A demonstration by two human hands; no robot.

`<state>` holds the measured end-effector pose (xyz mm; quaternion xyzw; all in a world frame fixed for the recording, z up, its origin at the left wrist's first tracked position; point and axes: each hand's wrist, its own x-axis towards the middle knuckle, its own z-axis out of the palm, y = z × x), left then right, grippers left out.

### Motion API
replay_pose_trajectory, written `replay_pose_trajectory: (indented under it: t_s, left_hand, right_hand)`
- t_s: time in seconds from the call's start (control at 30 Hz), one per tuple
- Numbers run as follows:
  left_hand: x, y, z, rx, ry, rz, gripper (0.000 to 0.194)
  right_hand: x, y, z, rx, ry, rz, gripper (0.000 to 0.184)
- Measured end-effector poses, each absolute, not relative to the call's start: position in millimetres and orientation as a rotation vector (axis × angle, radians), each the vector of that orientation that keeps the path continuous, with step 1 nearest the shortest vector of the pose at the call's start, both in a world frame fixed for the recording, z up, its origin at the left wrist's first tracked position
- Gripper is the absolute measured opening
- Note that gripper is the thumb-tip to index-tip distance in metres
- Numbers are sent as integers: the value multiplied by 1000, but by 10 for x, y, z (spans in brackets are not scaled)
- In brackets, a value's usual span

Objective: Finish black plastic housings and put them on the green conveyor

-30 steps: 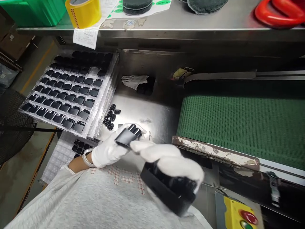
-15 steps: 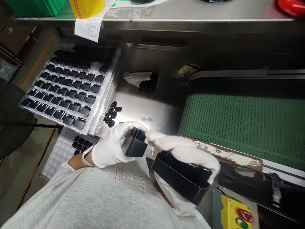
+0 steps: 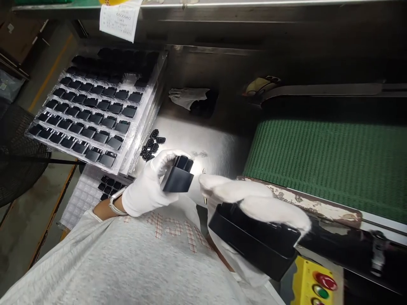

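My left hand [image 3: 142, 187], in a white glove, is closed around a small black plastic block [image 3: 178, 180] with slots or ridges on its upper end. My right hand [image 3: 270, 203], gloved too, grips a larger black open-topped plastic housing [image 3: 252, 248] by its far wall, its fingers lying over the rim. The housing tilts down to the right. A narrow gap separates my right fingertips from the small block. Several small black oval pieces [image 3: 154, 147] lie on the metal table [image 3: 216, 142] beyond my left hand.
Stacked clear trays [image 3: 122, 159] of black parts stand left, above a lower tray [image 3: 78, 203]. A glove [image 3: 187, 96] lies farther back. At right are a green conveyor belt [image 3: 330, 156] and a yellow button box [image 3: 305, 279]. A metal shelf [image 3: 222, 10] crosses the top.
My right hand and the housing have moved right and slightly down, away from the small block. My left hand with the block sits slightly higher in view. The surroundings have shifted up a little.
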<state>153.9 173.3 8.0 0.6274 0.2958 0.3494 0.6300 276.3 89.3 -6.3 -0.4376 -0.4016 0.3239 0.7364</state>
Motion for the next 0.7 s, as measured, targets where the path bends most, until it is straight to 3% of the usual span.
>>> replay_pose_trajectory:
  t_s: [0.1,0.43,0.7]
  left_hand:
    - [1541,1722,109,1434,718,776,39]
    - [1499,1750,-88,1225,680,626,36]
    - [1546,1715,58,682,402,562,34]
  right_hand:
    - [2734,929,-13,-867,-877,556,2]
    - [2811,1023,28,-802,-1045,582,39]
    - [2892,989,-42,-772,-1008,713,43]
